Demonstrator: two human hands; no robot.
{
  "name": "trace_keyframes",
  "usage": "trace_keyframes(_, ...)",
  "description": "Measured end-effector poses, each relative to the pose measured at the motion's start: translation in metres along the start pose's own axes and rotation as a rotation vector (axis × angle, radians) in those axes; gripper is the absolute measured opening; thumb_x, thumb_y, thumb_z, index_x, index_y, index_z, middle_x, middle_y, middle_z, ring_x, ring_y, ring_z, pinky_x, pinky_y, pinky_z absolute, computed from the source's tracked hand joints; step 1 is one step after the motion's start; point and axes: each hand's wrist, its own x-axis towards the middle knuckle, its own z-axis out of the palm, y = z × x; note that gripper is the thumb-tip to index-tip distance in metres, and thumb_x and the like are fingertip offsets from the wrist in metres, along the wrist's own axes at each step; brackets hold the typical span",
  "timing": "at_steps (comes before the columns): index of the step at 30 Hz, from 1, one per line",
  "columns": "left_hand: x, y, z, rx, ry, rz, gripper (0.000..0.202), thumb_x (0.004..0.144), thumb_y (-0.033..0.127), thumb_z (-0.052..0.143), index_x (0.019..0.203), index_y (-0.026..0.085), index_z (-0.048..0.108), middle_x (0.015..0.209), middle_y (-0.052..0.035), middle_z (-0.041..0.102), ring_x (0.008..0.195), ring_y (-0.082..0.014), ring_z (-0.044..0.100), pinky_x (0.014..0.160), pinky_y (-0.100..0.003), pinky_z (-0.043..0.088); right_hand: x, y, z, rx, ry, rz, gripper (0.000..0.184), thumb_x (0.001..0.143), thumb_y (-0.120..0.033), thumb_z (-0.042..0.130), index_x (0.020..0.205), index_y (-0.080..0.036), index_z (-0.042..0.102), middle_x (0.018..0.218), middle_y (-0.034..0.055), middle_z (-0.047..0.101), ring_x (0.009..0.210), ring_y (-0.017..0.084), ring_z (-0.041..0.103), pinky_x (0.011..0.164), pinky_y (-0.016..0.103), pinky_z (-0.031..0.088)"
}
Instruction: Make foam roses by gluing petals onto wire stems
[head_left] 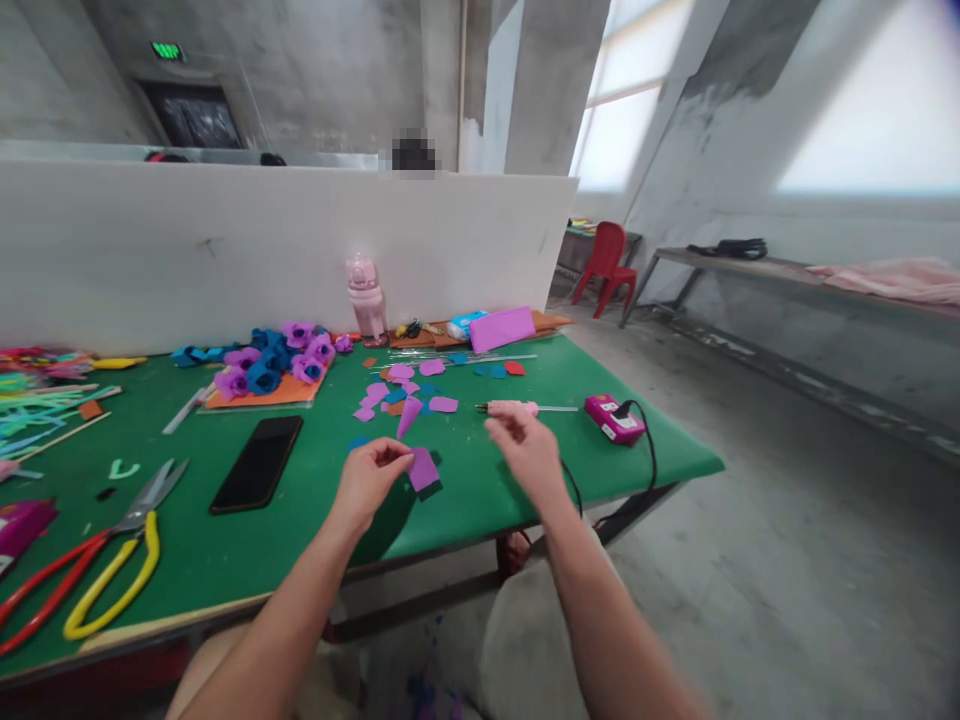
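Note:
My left hand (369, 478) is closed in a pinch on a purple paper piece (423, 468) just above the green table (480, 490). My right hand (527, 446) hovers to the right of it, fingers loosely curled and blurred, holding nothing I can make out. A pink glue gun (510, 407) lies just beyond my right hand, its tip pointing left. A purple paper cone (407, 414) and several purple and blue cut pieces (420, 385) lie behind my hands.
A black phone (257, 462) lies left of my hands. Yellow scissors (120, 560) and red scissors (45, 590) sit at the near left. Purple and blue paper flowers (277, 362), a pink bottle (366, 298) and a pink charger box (613, 417) stand further back. A white partition (225, 250) backs the table.

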Motion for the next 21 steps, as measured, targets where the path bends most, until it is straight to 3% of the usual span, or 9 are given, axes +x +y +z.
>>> trace_keyframes(3, 0.007, -0.007, 0.004, 0.054, -0.027, 0.001, 0.015, 0.064, 0.030, 0.064, 0.067, 0.015, 0.063, 0.054, 0.0024, 0.058, 0.046, -0.0089, 0.045, 0.045, -0.020, 0.033, 0.021, 0.019, -0.045, -0.251, 0.172, 0.075, 0.029, 0.078, -0.040, 0.050, 0.088, -0.016, 0.062, 0.080, 0.0066, 0.067, 0.070, 0.018, 0.059, 0.065, 0.028, 0.045)
trace_keyframes(7, 0.015, -0.015, 0.005, 0.117, -0.010, 0.025, 0.015, 0.062, 0.030, 0.063, 0.062, 0.016, 0.061, 0.055, 0.0016, 0.058, 0.051, -0.0107, 0.049, 0.050, -0.021, 0.036, 0.034, 0.049, -0.076, -0.608, -0.005, 0.178, 0.029, 0.079, -0.039, 0.046, 0.081, -0.016, 0.063, 0.079, 0.0066, 0.067, 0.071, 0.018, 0.059, 0.063, 0.026, 0.041)
trace_keyframes(15, 0.016, -0.028, 0.008, 0.160, -0.024, 0.095, 0.011, 0.064, 0.028, 0.060, 0.062, 0.017, 0.061, 0.060, -0.0005, 0.063, 0.059, -0.0144, 0.055, 0.058, -0.025, 0.040, 0.040, 0.066, -0.072, -0.686, -0.274, 0.236, 0.039, 0.075, -0.051, 0.047, 0.063, -0.018, 0.062, 0.061, 0.0034, 0.066, 0.057, 0.016, 0.058, 0.053, 0.023, 0.035)
trace_keyframes(21, 0.016, -0.030, 0.013, 0.199, 0.029, 0.093, 0.008, 0.065, 0.024, 0.058, 0.060, 0.017, 0.060, 0.059, -0.0002, 0.062, 0.057, -0.0135, 0.053, 0.055, -0.024, 0.038, 0.063, 0.071, -0.064, -0.848, -0.400, 0.252, 0.037, 0.078, -0.046, 0.046, 0.053, -0.019, 0.054, 0.055, 0.0045, 0.064, 0.056, 0.017, 0.058, 0.052, 0.024, 0.034)
